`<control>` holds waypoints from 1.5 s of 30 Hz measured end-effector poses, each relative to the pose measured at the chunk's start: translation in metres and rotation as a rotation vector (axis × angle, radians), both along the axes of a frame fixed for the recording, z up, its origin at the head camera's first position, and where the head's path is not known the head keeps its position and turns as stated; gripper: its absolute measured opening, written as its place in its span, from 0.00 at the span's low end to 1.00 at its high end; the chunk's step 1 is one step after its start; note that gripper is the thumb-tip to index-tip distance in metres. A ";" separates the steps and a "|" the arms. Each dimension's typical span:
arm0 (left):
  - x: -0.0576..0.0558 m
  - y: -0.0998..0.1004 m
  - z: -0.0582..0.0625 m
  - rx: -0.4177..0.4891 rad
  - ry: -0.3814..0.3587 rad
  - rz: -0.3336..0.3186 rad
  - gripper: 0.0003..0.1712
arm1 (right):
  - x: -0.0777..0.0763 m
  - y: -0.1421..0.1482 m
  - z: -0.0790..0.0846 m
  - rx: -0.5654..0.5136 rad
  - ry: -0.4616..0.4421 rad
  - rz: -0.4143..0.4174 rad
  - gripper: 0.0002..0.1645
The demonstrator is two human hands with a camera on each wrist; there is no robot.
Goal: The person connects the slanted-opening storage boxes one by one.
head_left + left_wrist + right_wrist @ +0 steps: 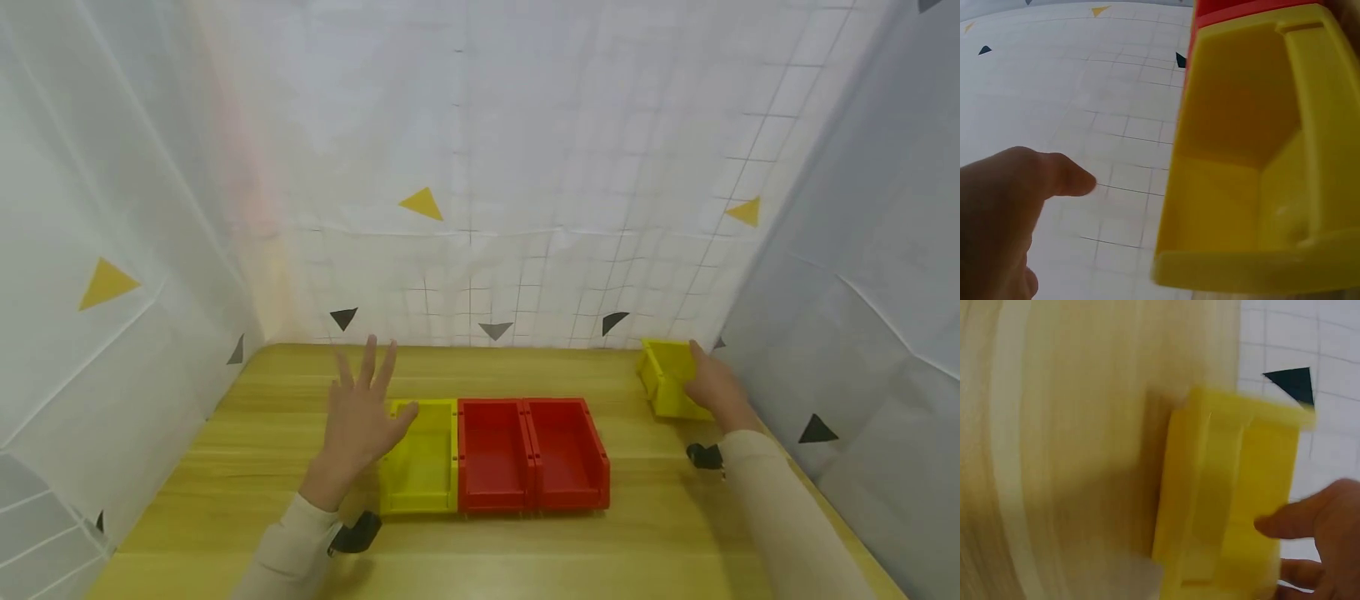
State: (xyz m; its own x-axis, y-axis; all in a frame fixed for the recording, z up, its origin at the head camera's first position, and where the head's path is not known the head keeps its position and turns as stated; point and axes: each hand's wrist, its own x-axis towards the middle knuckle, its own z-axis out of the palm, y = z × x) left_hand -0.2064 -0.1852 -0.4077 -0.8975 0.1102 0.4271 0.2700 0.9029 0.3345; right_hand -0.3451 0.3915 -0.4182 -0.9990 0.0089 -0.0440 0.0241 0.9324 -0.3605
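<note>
Three plastic storage bins stand side by side on the table: a yellow bin (420,462) at the left, then a red bin (491,458) and another red bin (564,458). My left hand (358,425) is spread with straight fingers at the yellow bin's left side; whether it touches the bin I cannot tell. In the left wrist view the thumb (1063,175) is apart from that bin (1229,206). At the back right, my right hand (716,387) grips a second yellow bin (663,387) by its right wall, the thumb (1285,522) inside. Its other fingers are partly hidden.
The wooden table (480,550) reaches back to a white sheet wall (525,167) with grid lines and triangle marks. More white sheeting hangs at the left (112,358) and at the right (862,333), close to my right arm.
</note>
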 end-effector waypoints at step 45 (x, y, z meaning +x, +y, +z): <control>-0.014 -0.027 -0.045 0.259 -0.171 -0.048 0.34 | 0.082 -0.075 0.034 -0.155 0.341 0.209 0.38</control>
